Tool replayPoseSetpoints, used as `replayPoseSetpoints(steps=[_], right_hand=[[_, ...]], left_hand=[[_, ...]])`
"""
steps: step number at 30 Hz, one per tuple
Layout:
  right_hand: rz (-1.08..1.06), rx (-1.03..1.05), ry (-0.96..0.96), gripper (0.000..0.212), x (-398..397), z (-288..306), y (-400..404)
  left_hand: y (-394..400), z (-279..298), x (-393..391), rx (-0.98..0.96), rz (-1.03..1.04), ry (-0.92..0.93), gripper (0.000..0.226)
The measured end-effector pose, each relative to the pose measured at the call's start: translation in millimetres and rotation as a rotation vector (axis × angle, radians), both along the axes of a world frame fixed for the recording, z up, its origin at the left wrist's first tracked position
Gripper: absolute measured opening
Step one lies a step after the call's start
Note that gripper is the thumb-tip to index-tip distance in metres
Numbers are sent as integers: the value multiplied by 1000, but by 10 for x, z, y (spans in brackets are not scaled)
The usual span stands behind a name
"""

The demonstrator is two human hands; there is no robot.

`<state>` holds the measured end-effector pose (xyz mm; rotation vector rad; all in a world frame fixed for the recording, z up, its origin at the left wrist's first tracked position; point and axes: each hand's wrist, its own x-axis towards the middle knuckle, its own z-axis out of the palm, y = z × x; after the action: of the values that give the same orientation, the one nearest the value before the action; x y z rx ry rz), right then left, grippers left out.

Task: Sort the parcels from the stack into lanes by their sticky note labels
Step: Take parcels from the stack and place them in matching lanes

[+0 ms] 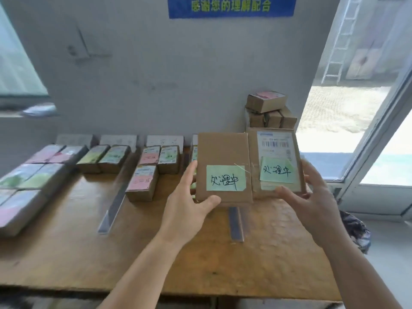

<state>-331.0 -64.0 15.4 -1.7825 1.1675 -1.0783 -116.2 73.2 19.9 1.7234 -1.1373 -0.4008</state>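
Note:
My left hand (pixel 189 197) grips a plain brown parcel (pixel 223 152) by its left edge and lower corner; a green sticky note (pixel 225 181) with handwriting sits on its face. Beside it, my right hand (pixel 310 195) holds a second brown parcel (pixel 254 152) with a barcode label and its own green sticky note (pixel 277 172). Both parcels are raised side by side above the wooden table (pixel 66 253). The remaining stack of parcels (pixel 267 110) stands at the back right against the wall.
Sorted parcels with pink and green notes lie in lanes at the left (pixel 33 170) and middle (pixel 147 172), split by metal divider strips (pixel 116 201). White lane cards (pixel 165 140) lean on the wall. A glass door is at the right.

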Motion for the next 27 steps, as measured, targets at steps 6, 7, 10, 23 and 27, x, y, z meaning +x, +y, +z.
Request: replayPoseSetpoints(steps=[6,7,10,23,27], right_hand=[[100,-7,-14,84,711,77,683],[112,-17,-9,84,830,86,791],[172,-24,13,85,1186,108,1076],[392,-70,194,86,2718,16,1852],[454,-103,281,82,3252,-112,1775]], left_hand=[[884,88,570,-18,133,-39,86],[1018,109,658,-17,147,-41,85],[1406,160,925,-17,212,-25,81],[2285,128,2102,117,493,101,84],[2247,36,2589,170,522,149,83]])
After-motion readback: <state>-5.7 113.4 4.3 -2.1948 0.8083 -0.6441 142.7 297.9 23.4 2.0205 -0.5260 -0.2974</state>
